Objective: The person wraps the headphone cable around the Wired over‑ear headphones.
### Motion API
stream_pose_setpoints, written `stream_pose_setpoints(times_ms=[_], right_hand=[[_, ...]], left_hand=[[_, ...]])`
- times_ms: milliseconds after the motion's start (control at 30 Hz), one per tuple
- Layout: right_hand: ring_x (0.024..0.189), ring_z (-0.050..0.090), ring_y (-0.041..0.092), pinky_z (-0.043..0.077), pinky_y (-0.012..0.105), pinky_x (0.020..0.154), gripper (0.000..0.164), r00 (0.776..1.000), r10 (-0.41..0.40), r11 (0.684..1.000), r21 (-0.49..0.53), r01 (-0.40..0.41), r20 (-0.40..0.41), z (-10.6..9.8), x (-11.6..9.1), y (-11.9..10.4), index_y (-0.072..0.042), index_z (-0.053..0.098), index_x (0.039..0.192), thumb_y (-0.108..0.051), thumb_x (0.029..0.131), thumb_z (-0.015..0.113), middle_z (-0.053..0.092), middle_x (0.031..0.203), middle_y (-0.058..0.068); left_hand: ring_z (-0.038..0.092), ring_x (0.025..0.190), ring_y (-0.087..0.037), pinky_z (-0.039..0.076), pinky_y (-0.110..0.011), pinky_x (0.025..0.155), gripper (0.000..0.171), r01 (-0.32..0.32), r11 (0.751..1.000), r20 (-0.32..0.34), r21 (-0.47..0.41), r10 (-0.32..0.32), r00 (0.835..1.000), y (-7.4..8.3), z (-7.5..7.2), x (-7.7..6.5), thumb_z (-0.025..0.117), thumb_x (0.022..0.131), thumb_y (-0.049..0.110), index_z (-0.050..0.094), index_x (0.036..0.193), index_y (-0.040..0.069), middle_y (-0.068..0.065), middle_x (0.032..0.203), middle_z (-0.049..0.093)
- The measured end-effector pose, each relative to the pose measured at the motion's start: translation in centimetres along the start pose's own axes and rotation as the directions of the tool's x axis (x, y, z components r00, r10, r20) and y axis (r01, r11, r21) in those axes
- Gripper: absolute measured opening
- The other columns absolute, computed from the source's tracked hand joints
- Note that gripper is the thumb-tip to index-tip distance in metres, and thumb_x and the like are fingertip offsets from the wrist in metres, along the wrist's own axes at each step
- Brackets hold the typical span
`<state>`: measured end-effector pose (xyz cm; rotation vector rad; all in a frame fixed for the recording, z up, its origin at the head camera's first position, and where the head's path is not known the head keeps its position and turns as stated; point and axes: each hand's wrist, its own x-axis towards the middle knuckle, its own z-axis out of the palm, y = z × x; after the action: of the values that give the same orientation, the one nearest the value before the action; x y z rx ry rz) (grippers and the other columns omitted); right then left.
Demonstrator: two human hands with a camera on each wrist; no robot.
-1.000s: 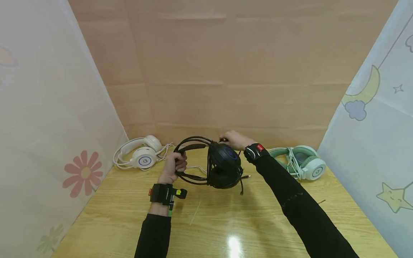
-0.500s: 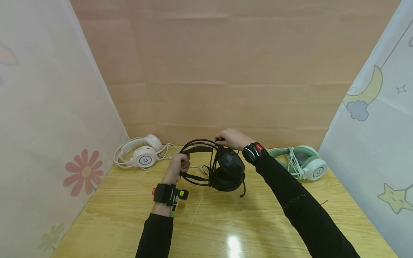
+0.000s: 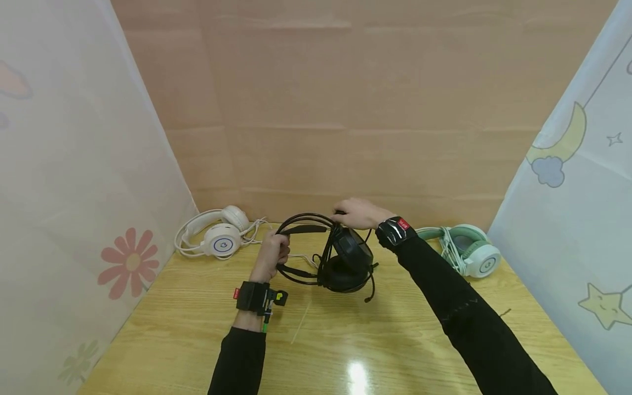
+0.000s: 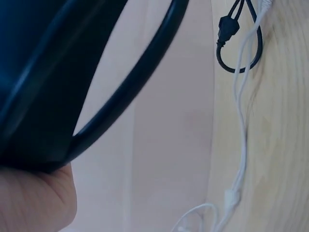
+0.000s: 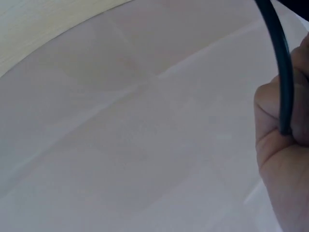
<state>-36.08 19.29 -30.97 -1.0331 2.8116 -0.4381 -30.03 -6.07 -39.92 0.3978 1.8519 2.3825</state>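
My left hand (image 3: 271,255) grips the headband of a black headset (image 3: 353,249), its fingers curled round the band's left side. The ear cups point right, held over the table, and a thin microphone boom (image 3: 371,288) hangs from the lower cup. Strands of black cable (image 3: 326,255) run across the headset between band and cups. Above the upper cup, my right hand (image 3: 362,213) pinches this cable; the right wrist view shows a dark length of cable (image 5: 282,72) running into its curled fingers. In the left wrist view, the band's outer tube (image 4: 140,72) curves up from the hand.
White headphones (image 3: 220,240) lie at the back left, their white cable (image 3: 254,230) trailing toward the black headset. Green and white headphones (image 3: 481,258) with a bundled cable lie at the back right. Brown paper (image 3: 321,137) covers the back; patterned sheets stand on both sides.
Both hands have kept their hold. The headset has shifted slightly right and its upper ear cup has turned. A metal plug seen hanging at its right no longer shows there.
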Motion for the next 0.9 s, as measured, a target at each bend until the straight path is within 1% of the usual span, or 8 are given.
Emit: stream_pose_setpoints(times_ms=[167, 267, 433, 533, 633, 733, 800, 900], right_hand=[[0.071, 0.053, 0.016, 0.042, 0.033, 0.069, 0.025, 1.000, 0.028, 0.999, 0.021, -0.028, -0.003, -0.7, -0.3, -0.4, -0.020, 0.065, 0.090, -0.028, 0.099, 0.043, 0.063, 0.085, 0.000], [0.068, 0.049, 0.016, 0.039, 0.033, 0.067, 0.026, 1.000, 0.019, 0.999, 0.039, -0.019, -0.001, -0.8, -0.4, -0.4, -0.017, 0.064, 0.089, -0.026, 0.098, 0.041, 0.060, 0.083, 0.001], [0.063, 0.042, 0.015, 0.036, 0.033, 0.066, 0.027, 1.000, 0.022, 0.998, 0.067, -0.021, -0.007, -0.8, -0.6, -0.3, -0.015, 0.062, 0.084, -0.025, 0.097, 0.040, 0.055, 0.078, 0.000], [0.067, 0.047, 0.016, 0.041, 0.033, 0.069, 0.029, 0.999, 0.030, 0.996, 0.081, -0.027, -0.037, -1.0, -0.7, -0.3, -0.018, 0.067, 0.085, -0.025, 0.095, 0.041, 0.063, 0.084, 0.000], [0.076, 0.055, 0.015, 0.045, 0.034, 0.075, 0.033, 0.996, 0.047, 0.995, 0.096, -0.040, -0.074, -1.2, -0.8, -0.4, -0.019, 0.074, 0.091, -0.025, 0.095, 0.042, 0.071, 0.098, -0.001], [0.074, 0.054, 0.015, 0.044, 0.033, 0.073, 0.035, 0.994, 0.061, 0.993, 0.111, -0.050, -0.094, -1.3, -1.0, -0.5, -0.021, 0.076, 0.098, -0.026, 0.096, 0.042, 0.072, 0.104, -0.002], [0.070, 0.051, 0.013, 0.042, 0.033, 0.070, 0.036, 0.993, 0.060, 0.992, 0.117, -0.048, -0.105, -1.2, -1.1, -0.7, -0.021, 0.077, 0.099, -0.026, 0.097, 0.041, 0.072, 0.106, -0.002], [0.057, 0.036, 0.014, 0.035, 0.032, 0.062, 0.037, 0.992, 0.047, 0.990, 0.139, -0.030, -0.116, -1.1, -1.3, -1.1, -0.018, 0.076, 0.104, -0.023, 0.099, 0.040, 0.073, 0.109, 0.002]], left_hand=[[0.017, 0.035, -0.008, 0.019, -0.024, 0.035, 0.027, -0.013, 0.996, -0.067, 0.093, 0.019, 0.998, -0.1, 0.0, 0.2, 0.038, 0.089, -0.004, 0.037, 0.064, 0.005, 0.009, 0.041, 0.026], [0.016, 0.036, -0.009, 0.019, -0.024, 0.035, 0.026, -0.008, 0.991, -0.127, 0.137, 0.025, 0.992, -0.3, 0.1, 0.3, 0.041, 0.089, -0.001, 0.040, 0.064, 0.006, 0.007, 0.043, 0.025], [0.019, 0.036, -0.010, 0.020, -0.025, 0.036, 0.018, 0.010, 0.979, -0.220, 0.203, 0.036, 0.975, -0.7, 0.4, 0.3, 0.044, 0.086, 0.003, 0.045, 0.069, 0.005, 0.005, 0.046, 0.026], [0.021, 0.037, -0.011, 0.021, -0.026, 0.038, 0.014, 0.010, 0.959, -0.266, 0.282, 0.068, 0.962, -0.8, 0.6, 0.3, 0.046, 0.085, 0.005, 0.048, 0.071, 0.004, 0.005, 0.048, 0.027], [0.018, 0.040, -0.012, 0.020, -0.026, 0.042, 0.016, -0.004, 0.919, -0.313, 0.394, 0.138, 0.940, -0.8, 0.6, 0.4, 0.047, 0.084, 0.007, 0.046, 0.067, 0.007, 0.005, 0.049, 0.025], [0.015, 0.043, -0.014, 0.017, -0.027, 0.045, 0.023, -0.025, 0.884, -0.343, 0.466, 0.207, 0.916, -0.7, 0.7, 0.5, 0.049, 0.081, 0.006, 0.040, 0.061, 0.011, 0.004, 0.049, 0.023], [0.014, 0.043, -0.015, 0.016, -0.027, 0.045, 0.025, -0.035, 0.882, -0.356, 0.470, 0.225, 0.907, -0.7, 0.7, 0.4, 0.049, 0.081, 0.006, 0.039, 0.059, 0.011, 0.003, 0.049, 0.023], [0.016, 0.043, -0.015, 0.017, -0.027, 0.045, 0.022, -0.032, 0.888, -0.388, 0.459, 0.233, 0.892, -0.6, 0.9, 0.4, 0.050, 0.082, 0.005, 0.044, 0.061, 0.010, 0.002, 0.050, 0.024]])
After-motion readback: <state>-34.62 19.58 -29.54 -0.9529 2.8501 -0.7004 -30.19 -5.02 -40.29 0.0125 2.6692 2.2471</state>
